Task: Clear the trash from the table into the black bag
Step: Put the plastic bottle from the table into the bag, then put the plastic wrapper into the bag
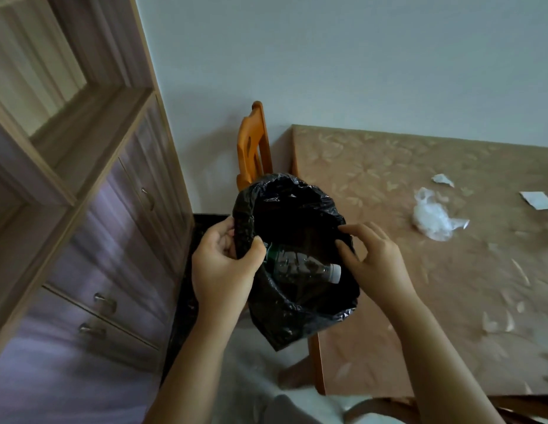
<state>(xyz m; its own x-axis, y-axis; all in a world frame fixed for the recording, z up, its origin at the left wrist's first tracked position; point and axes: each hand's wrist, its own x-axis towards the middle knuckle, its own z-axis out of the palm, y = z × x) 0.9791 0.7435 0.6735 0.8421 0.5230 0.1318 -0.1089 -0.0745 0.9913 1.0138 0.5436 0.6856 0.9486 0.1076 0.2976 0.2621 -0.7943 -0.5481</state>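
A black plastic bag point(300, 215) hangs open just off the table's left edge. My left hand point(223, 267) grips its left rim. At the right rim my right hand point(373, 258) has its fingers spread, fingertips touching the plastic. Inside the bag lies a clear plastic bottle point(303, 266) with a white cap. On the brown patterned table point(389, 301) lie a crumpled clear plastic wrapper point(432, 217), a small white paper scrap point(441, 179) and a white paper piece point(537, 200) at the right edge of view.
An orange wooden chair point(253, 148) stands behind the bag against the white wall. A wooden cabinet with drawers point(98, 240) fills the left side. A dark floor strip point(187, 301) runs between cabinet and chair.
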